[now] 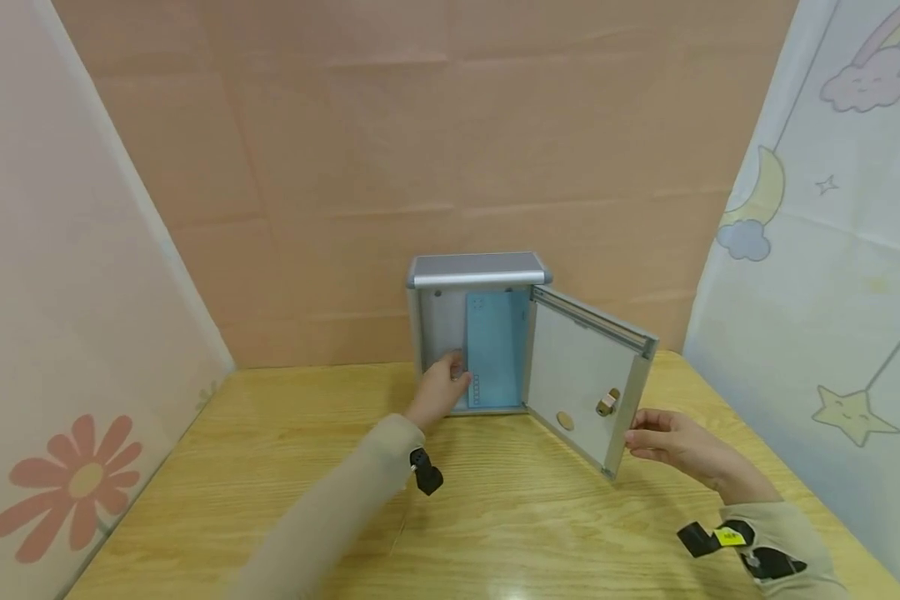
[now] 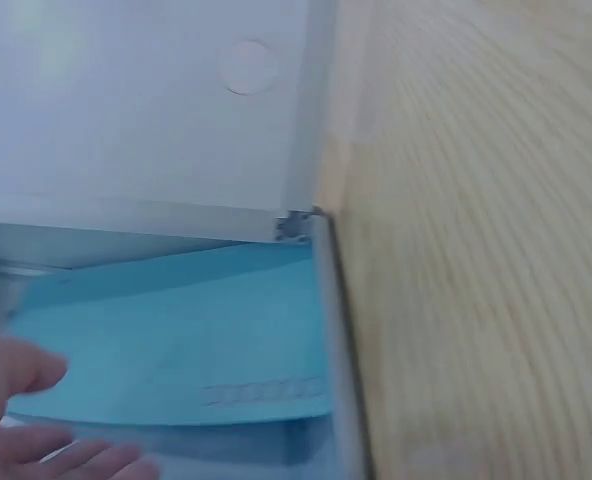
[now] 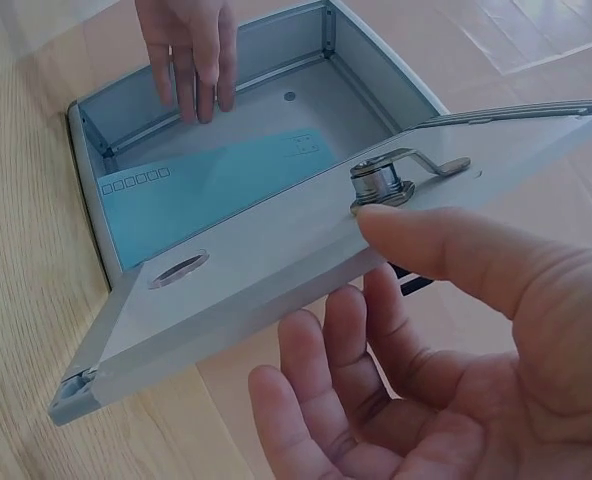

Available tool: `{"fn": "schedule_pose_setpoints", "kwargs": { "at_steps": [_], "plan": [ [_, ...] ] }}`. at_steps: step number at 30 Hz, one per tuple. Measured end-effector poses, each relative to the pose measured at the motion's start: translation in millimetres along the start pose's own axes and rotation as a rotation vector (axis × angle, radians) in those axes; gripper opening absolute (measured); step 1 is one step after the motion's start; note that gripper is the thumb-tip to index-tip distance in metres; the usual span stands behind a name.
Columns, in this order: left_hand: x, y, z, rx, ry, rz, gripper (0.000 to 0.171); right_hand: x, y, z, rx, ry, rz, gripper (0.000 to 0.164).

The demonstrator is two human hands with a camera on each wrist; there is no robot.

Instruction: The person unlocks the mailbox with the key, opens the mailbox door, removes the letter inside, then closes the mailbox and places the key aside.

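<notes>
A silver-grey wall mailbox (image 1: 480, 268) stands upright with its door (image 1: 581, 367) swung wide to the right. Inside it, a light-blue envelope (image 1: 498, 350) leans upright against the right part of the interior. My left hand (image 1: 441, 390) reaches into the box just left of the envelope, fingers extended. In the left wrist view a gap shows between the thumb and the envelope (image 2: 176, 340). Thumb on the inner side near the metal cam lock (image 3: 378, 183), fingers behind, my right hand (image 3: 456, 350) holds the door's free edge.
The box stands on a wood-grain table (image 1: 307, 467) near a peach backdrop (image 1: 330, 167). Printed panels flank the table, one with a flower (image 1: 75, 487), the other with a moon (image 1: 761, 187). An oval hole (image 1: 565, 421) pierces the door below the lock.
</notes>
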State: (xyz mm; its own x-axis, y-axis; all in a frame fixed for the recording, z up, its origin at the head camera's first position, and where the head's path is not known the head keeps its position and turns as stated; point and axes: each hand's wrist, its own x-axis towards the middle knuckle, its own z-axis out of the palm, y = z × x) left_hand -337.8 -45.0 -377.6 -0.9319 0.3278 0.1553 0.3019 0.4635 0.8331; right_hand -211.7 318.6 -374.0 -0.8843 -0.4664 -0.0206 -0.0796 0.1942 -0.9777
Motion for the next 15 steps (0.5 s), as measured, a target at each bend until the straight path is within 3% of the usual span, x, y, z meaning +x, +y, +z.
{"fn": "schedule_pose_setpoints", "kwargs": {
  "at_steps": [7,15],
  "plan": [
    [23.3,0.5,20.8,-0.048,0.184,0.0,0.051,1.0,0.9,1.7,0.02,0.007,0.012,0.008],
    [36.5,-2.3,31.9,0.036,0.294,0.053,0.039,-0.4,-0.6,0.3,0.039,-0.001,0.006,0.007]
  ]
}}
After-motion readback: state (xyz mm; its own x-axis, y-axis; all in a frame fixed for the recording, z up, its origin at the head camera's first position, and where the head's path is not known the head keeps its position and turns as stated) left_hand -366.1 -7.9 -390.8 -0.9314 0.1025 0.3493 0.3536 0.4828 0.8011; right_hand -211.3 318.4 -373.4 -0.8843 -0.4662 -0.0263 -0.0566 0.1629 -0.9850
